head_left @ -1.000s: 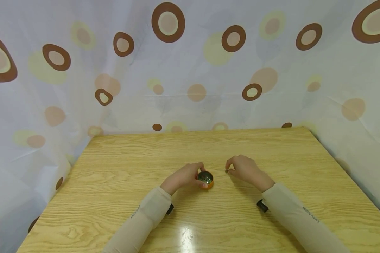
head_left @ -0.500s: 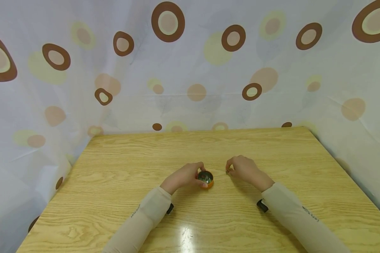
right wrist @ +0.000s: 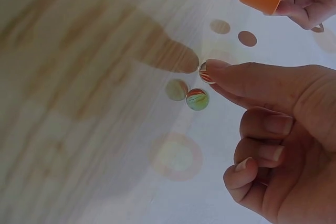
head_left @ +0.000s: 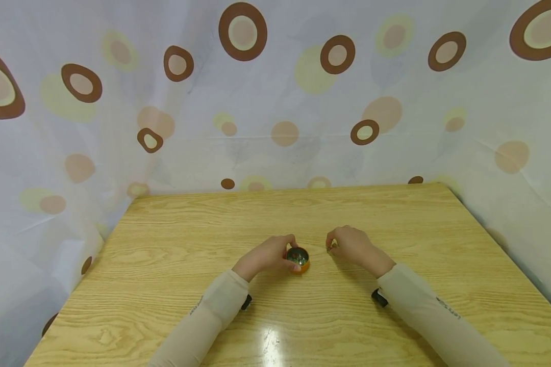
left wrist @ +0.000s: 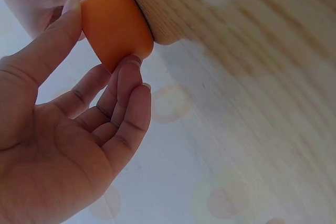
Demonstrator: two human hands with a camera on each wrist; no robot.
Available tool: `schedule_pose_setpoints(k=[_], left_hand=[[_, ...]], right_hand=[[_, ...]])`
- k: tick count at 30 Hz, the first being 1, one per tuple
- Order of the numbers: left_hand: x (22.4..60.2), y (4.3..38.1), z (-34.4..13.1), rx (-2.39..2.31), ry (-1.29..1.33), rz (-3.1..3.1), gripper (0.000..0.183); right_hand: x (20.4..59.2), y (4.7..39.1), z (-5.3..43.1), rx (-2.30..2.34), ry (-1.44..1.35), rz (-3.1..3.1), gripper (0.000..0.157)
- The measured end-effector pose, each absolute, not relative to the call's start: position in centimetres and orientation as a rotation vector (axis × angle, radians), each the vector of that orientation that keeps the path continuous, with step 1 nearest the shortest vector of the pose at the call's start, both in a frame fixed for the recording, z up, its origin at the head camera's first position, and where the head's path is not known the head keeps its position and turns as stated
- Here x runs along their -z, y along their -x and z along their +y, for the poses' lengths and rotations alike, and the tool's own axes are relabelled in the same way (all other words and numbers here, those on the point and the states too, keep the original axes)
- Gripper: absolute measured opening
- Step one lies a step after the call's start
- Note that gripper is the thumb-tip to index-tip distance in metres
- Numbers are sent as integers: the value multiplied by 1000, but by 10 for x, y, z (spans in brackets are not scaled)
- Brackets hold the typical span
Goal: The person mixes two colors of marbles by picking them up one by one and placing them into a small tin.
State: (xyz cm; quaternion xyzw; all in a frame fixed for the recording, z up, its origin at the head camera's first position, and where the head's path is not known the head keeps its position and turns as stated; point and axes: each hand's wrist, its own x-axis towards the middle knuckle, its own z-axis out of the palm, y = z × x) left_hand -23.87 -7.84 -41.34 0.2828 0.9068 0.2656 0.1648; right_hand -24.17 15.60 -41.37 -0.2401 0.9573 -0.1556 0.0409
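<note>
My left hand (head_left: 268, 255) grips a small orange bowl (head_left: 304, 267) between thumb and fingers. The bowl stands upright on the table, dark inside, with shiny glass pieces in the bottom. In the left wrist view, the thumb and fingertips press the smooth orange wall. To the right of the bowl, my right hand (head_left: 355, 247) is low over the table. Its thumb and index finger pinch a clear striped marble (right wrist: 205, 74) close to the tabletop, the other fingers curled. A second marble (right wrist: 197, 99), green and orange, rests on the table beside the fingertips and shows a reflection.
The wooden table (head_left: 202, 219) has a glossy top, with a bright light reflection near its front. A white cloth (head_left: 284, 92) with brown and yellow circles hangs behind it and along both sides.
The right fingers shift slightly at the marbles and the pinched marble comes apart a little from the other. The left hand and the bowl stay in place.
</note>
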Motion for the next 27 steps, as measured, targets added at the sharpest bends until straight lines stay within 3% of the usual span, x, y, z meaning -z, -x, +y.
schedule_pose_setpoints(k=[27], left_hand=[[413,239,-79,-766,-796,2571,42]], right_hand=[[398,224,130,482,856,3016,14]])
